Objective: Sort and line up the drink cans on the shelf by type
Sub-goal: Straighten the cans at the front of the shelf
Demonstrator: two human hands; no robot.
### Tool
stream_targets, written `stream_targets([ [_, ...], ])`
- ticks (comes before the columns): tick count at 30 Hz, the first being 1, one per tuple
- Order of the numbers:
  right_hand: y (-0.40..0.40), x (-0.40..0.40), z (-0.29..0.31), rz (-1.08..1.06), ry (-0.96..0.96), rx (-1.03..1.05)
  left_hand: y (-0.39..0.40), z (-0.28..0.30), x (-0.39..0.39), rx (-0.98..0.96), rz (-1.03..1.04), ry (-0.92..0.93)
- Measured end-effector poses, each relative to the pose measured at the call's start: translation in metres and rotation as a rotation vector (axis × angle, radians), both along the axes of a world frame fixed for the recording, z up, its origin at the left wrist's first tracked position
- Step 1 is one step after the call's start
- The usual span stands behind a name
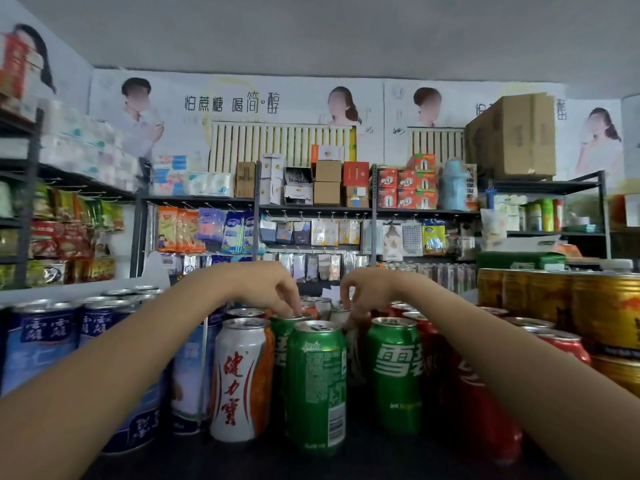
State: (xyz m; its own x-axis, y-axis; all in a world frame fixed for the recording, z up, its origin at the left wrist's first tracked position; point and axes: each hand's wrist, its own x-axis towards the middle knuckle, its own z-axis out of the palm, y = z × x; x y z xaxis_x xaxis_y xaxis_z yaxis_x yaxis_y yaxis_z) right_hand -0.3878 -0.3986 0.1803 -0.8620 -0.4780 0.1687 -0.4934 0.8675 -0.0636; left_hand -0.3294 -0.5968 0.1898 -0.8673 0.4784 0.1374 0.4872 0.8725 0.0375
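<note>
Both hands reach over the cans toward the middle of the shelf. Left hand bends down at the wrist, fingertips pinching the rim of a green can in the second row. Right hand hangs with curled fingers over a can further back, just behind the gap; whether it grips that can I cannot tell, since the fingers blur into it.

Room to move is tight. The only open lane is a dark gap between the two front green cans, running back toward the right hand. A bare strip of shelf lies along the near edge in front of the cans. On the right, tall gold cans stand higher than the rest and wall that side in; at least four show in the upper row, with another below. On the left, blue-and-white cans crowd the space under the left forearm; I count about four fronts, with more tops behind.

Three green cans are plain: one front can turned to show its small print and barcode, one right of the gap showing large white characters, and the pinched one. One white-and-orange can with red characters touches the front green can's left side. Red cans run back along the right forearm, about four tops visible, partly hidden.
</note>
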Motion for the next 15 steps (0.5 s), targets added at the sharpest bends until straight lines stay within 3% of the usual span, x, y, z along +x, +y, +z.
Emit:
stream_targets([
  [4,-0.019,0.009,0.0,0.107,-0.046,-0.047,0.001,-0.003,0.004,0.026,0.028,-0.051],
  [10,-0.008,0.042,0.016,0.071,-0.09,-0.027,-0.002,-0.007,0.012,0.081,0.043,-0.086],
  [15,0.022,0.084,0.022,-0.095,-0.179,0.293,-0.003,-0.006,0.018,0.124,0.085,-0.12],
])
